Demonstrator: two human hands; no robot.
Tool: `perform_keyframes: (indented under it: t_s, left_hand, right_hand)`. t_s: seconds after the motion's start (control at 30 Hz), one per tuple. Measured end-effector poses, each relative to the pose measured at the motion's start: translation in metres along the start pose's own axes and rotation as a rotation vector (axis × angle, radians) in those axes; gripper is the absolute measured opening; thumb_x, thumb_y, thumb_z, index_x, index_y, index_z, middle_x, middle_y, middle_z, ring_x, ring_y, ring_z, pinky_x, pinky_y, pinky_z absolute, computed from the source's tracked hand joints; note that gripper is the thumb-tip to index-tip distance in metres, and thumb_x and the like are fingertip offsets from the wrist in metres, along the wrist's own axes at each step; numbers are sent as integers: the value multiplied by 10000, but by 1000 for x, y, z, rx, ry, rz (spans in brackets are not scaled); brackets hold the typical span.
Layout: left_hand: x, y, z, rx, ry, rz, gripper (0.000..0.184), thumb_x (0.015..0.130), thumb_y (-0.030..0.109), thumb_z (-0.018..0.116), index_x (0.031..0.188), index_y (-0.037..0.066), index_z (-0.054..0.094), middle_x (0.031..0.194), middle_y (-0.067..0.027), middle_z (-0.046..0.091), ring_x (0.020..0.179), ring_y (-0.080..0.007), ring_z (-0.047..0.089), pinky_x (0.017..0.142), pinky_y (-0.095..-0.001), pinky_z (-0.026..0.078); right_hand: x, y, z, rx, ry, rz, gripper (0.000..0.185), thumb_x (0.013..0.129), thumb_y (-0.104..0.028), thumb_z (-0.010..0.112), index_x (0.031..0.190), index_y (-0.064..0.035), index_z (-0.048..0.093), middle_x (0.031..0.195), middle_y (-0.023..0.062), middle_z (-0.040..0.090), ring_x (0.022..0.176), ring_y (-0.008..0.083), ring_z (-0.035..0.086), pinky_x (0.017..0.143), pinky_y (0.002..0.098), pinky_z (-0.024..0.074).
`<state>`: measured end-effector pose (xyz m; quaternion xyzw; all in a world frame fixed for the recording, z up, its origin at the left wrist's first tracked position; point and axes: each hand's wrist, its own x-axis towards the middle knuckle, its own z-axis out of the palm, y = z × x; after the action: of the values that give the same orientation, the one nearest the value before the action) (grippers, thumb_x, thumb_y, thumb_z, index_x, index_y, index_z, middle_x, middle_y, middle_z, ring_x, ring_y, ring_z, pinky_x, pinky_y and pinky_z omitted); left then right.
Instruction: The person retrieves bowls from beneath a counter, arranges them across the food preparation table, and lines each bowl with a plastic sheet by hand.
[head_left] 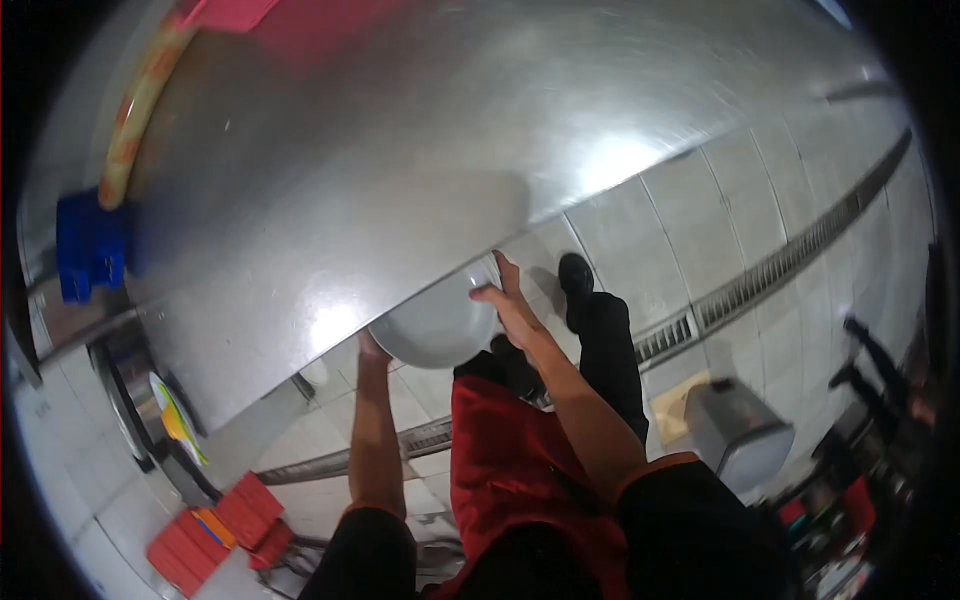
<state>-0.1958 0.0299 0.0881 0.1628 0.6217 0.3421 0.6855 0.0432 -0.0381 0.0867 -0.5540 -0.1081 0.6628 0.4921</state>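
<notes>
A wide, pale grey-white bowl point(436, 326) is between my two hands, at the front edge of the steel table point(330, 180). The table edge hides its far side. My right hand point(508, 302) grips the right rim, thumb over the inside and fingers around the outside. At the opposite side, my left hand point(372, 348) supports the bowl, its fingers mostly hidden behind the bowl and the table edge. The inside of the bowl looks plain, with no contents that I can make out.
A blue plastic object point(90, 248) and a patterned roll point(140, 110) lie at the table's left. Red crates or boxes point(220, 530) are at lower left. A grey bin point(738, 432) stands on the tiled floor near a drain grate point(780, 262). Another person's legs point(865, 365) show at far right.
</notes>
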Motion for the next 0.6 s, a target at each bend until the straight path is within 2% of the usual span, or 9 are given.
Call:
perform_keyframes:
  t_s: [0.07, 0.13, 0.17, 0.23, 0.33, 0.37, 0.43, 0.47, 0.6]
  left_hand:
    - [-48, 2, 36, 140, -229, -47, 729, 875, 630, 329, 1341, 74, 398, 1308, -111, 464, 1178, -279, 459, 982, -401, 388]
    - [-81, -13, 54, 173, -232, -153, 707, 879, 587, 325, 1332, 50, 404, 1283, -125, 491, 1139, -292, 496, 961, -409, 408]
    - [-97, -20, 62, 258, -255, -149, 696, 883, 570, 323, 1331, 43, 403, 1288, -129, 486, 1147, -293, 492, 959, -409, 412]
    - [-134, -21, 87, 413, -381, -183, 681, 891, 545, 319, 1332, 32, 396, 1297, -136, 475, 1163, -297, 483, 954, -412, 420]
    - [-176, -31, 134, 348, -874, -301, 689, 893, 546, 291, 1340, 29, 383, 1311, -148, 466, 1174, -314, 473, 962, -432, 419]
    - [-211, -20, 178, 425, -928, -477, 732, 878, 579, 271, 1365, 38, 352, 1347, -141, 435, 1199, -317, 453, 983, -444, 400]
    - [-251, -22, 232, 448, -982, -551, 774, 847, 598, 293, 1390, 49, 318, 1365, -138, 421, 1234, -319, 419, 1003, -439, 375]
    - [-293, -13, 274, 620, -1045, -458, 780, 837, 604, 314, 1382, 45, 334, 1359, -142, 426, 1222, -319, 430, 992, -434, 380]
    - [-334, -43, 376, 807, -1360, -490, 782, 828, 618, 322, 1343, 34, 392, 1307, -160, 473, 1162, -317, 480, 964, -426, 397]
  right_hand:
    - [-44, 15, -22, 52, 55, 25, 918, 646, -235, 644, 1421, -58, 185, 1335, 134, 256, 1327, 295, 181, 1085, 405, 188]
    - [-106, 0, -41, 85, 130, 51, 962, 605, -227, 649, 1427, -60, 178, 1329, 134, 233, 1327, 299, 189, 1088, 404, 183]
    - [-133, 17, -52, 64, 203, -17, 990, 628, -299, 669, 1419, 2, 155, 1315, 179, 250, 1288, 342, 245, 1067, 380, 236]
    - [-198, 12, -67, 97, 350, -128, 1008, 624, -306, 699, 1409, 28, 162, 1280, 184, 266, 1261, 318, 268, 1062, 363, 242]
    - [-306, -31, -81, 84, 581, -167, 1022, 640, -309, 717, 1401, 61, 146, 1235, 168, 258, 1277, 297, 228, 1085, 351, 191]
    - [-334, -39, -83, 199, 654, -236, 1008, 649, -324, 708, 1404, 49, 154, 1259, 169, 255, 1285, 302, 221, 1092, 351, 171]
    - [-393, -72, -88, 130, 788, -208, 999, 637, -329, 665, 1427, -6, 145, 1308, 190, 267, 1302, 328, 192, 1093, 377, 153]
    - [-411, -78, -94, 237, 833, -231, 1036, 632, -339, 709, 1417, 25, 140, 1320, 213, 232, 1307, 340, 187, 1094, 381, 161]
    - [-462, -102, -125, 477, 970, -391, 1050, 629, -342, 713, 1430, -10, 119, 1355, 208, 214, 1321, 338, 172, 1088, 398, 171]
